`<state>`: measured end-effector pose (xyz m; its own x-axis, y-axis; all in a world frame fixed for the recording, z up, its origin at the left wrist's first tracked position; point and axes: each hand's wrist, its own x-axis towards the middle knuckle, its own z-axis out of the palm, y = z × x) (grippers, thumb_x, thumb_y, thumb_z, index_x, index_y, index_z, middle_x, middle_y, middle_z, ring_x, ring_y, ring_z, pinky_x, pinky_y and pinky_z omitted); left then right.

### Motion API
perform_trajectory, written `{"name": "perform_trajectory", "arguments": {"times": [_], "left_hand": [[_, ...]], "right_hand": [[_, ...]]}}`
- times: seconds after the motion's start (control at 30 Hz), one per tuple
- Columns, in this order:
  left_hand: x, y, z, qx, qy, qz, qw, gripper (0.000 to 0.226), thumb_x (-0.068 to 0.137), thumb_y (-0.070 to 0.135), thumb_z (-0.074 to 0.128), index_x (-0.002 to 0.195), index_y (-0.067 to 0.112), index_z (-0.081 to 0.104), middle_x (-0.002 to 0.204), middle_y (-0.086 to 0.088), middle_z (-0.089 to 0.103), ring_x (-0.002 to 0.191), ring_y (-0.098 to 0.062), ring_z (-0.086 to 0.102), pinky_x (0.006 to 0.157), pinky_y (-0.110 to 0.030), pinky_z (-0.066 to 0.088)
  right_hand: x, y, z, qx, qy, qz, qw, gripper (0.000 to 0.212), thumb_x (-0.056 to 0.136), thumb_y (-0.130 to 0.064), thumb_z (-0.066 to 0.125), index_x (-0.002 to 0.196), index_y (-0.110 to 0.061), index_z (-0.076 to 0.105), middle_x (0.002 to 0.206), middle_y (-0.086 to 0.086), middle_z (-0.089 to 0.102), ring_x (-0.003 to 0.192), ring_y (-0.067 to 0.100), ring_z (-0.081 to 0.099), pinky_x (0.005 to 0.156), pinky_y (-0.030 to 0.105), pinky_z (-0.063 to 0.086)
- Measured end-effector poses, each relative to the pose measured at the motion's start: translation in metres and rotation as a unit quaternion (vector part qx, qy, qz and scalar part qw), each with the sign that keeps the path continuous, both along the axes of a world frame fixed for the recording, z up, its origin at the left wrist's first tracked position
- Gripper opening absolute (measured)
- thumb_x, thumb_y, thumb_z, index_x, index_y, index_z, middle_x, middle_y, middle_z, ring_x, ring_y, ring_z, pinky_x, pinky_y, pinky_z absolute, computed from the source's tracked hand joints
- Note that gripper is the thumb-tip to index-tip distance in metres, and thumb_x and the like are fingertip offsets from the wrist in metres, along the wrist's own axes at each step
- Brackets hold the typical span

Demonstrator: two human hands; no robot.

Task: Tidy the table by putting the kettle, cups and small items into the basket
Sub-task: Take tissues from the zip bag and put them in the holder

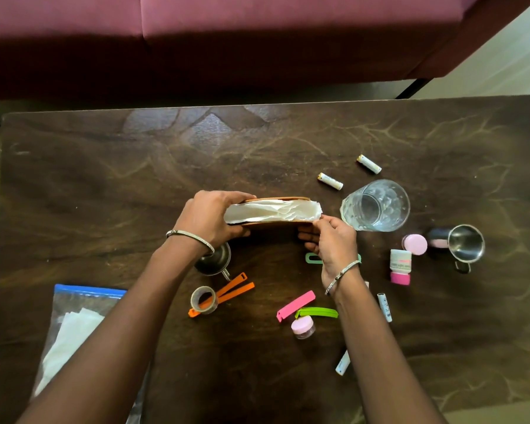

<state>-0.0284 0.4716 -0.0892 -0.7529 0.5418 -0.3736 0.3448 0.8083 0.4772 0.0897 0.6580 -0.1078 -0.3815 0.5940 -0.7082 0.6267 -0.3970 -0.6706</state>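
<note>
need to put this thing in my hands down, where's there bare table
The far left of the table is bare, from the sofa-side edge down to the plastic bag. The far strip beyond the batteries is free too. It is crowded by the glass, steel cup and clips.

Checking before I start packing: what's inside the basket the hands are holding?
The basket shows only crumpled white paper lining between the left hand and right hand. Anything beneath the paper is hidden.
</note>
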Motion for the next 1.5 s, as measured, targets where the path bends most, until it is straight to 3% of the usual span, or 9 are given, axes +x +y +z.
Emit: {"name": "perform_trajectory", "arguments": {"times": [0.4,0.53,0.63,0.7,0.83,0.9,1.0,1.23,1.5], "left_hand": [[-0.008,0.002,-0.002,0.030,-0.022,-0.004,0.999,0.066,0.068,0.038,0.085,0.128,0.042,0.058,0.118,0.008,0.069,0.110,-0.017,0.062,0.093,-0.044,0.053],[-0.012,-0.004,-0.003,0.052,-0.067,-0.003,0.996,0.083,0.064,0.037,0.088,0.137,0.041,0.050,0.126,0.006,0.064,0.117,-0.015,0.057,0.099,-0.042,0.050],[-0.013,-0.019,-0.001,0.099,-0.118,0.061,0.986,0.094,0.057,0.035,0.091,0.140,0.036,0.047,0.132,0.006,0.058,0.122,-0.011,0.054,0.104,-0.032,0.045],[-0.014,-0.032,-0.001,0.136,-0.150,0.141,0.969,0.083,0.060,0.032,0.090,0.135,0.031,0.054,0.126,0.007,0.062,0.115,-0.007,0.058,0.100,-0.025,0.046],[-0.015,-0.048,-0.007,0.174,-0.202,0.330,0.906,0.032,0.082,0.018,0.076,0.112,0.011,0.070,0.091,-0.006,0.072,0.079,-0.015,0.068,0.074,-0.025,0.057],[-0.014,-0.046,-0.009,0.197,-0.293,0.388,0.851,0.022,0.085,0.008,0.071,0.106,0.001,0.069,0.084,-0.014,0.070,0.069,-0.018,0.065,0.060,-0.020,0.058],[-0.013,-0.035,-0.012,0.214,-0.383,0.415,0.797,0.017,0.082,0.003,0.072,0.099,0.000,0.070,0.081,-0.016,0.069,0.061,-0.014,0.065,0.056,-0.018,0.058],[-0.017,-0.025,-0.025,0.225,-0.364,0.420,0.800,0.010,0.080,-0.001,0.074,0.087,0.006,0.073,0.071,-0.007,0.074,0.063,-0.011,0.071,0.057,-0.017,0.057],[-0.017,-0.024,-0.028,0.224,-0.383,0.431,0.786,0.010,0.081,-0.001,0.073,0.086,0.008,0.074,0.077,-0.011,0.076,0.068,-0.015,0.073,0.059,-0.022,0.060]], "right_hand": [[-0.002,0.005,-0.017,-0.015,0.016,-0.010,1.000,0.013,0.095,-0.017,0.056,0.095,-0.022,0.068,0.085,0.004,0.079,0.077,0.016,0.077,0.057,0.022,0.052],[-0.001,0.007,-0.018,-0.028,0.019,-0.012,0.999,0.013,0.095,-0.017,0.056,0.097,-0.021,0.069,0.084,0.004,0.079,0.077,0.016,0.076,0.056,0.022,0.052],[-0.001,0.008,-0.017,-0.029,0.017,-0.026,0.999,0.011,0.097,-0.020,0.056,0.099,-0.020,0.067,0.080,0.003,0.078,0.069,0.013,0.075,0.051,0.019,0.051],[-0.002,0.010,-0.018,-0.022,0.007,-0.036,0.999,0.012,0.098,-0.023,0.056,0.098,-0.019,0.067,0.076,0.003,0.077,0.062,0.012,0.073,0.047,0.018,0.048],[-0.007,0.010,-0.019,-0.036,-0.015,-0.064,0.997,0.016,0.096,-0.029,0.060,0.091,-0.016,0.068,0.058,-0.003,0.068,0.045,0.006,0.058,0.041,0.019,0.042],[-0.011,0.010,-0.018,-0.048,-0.030,-0.083,0.995,0.015,0.092,-0.030,0.064,0.085,-0.018,0.067,0.052,-0.007,0.061,0.040,0.005,0.050,0.038,0.020,0.038],[-0.015,0.011,-0.018,-0.066,-0.030,-0.111,0.991,0.014,0.088,-0.025,0.069,0.076,-0.018,0.064,0.046,-0.009,0.056,0.034,0.004,0.043,0.033,0.019,0.032],[-0.019,0.010,-0.019,-0.053,-0.032,-0.113,0.992,0.010,0.086,-0.016,0.072,0.078,-0.016,0.066,0.054,-0.006,0.056,0.034,0.002,0.043,0.031,0.015,0.029],[-0.022,0.013,-0.023,-0.060,-0.059,-0.165,0.983,0.015,0.085,-0.022,0.072,0.073,-0.016,0.065,0.044,-0.008,0.058,0.034,0.003,0.047,0.034,0.017,0.034]]}}
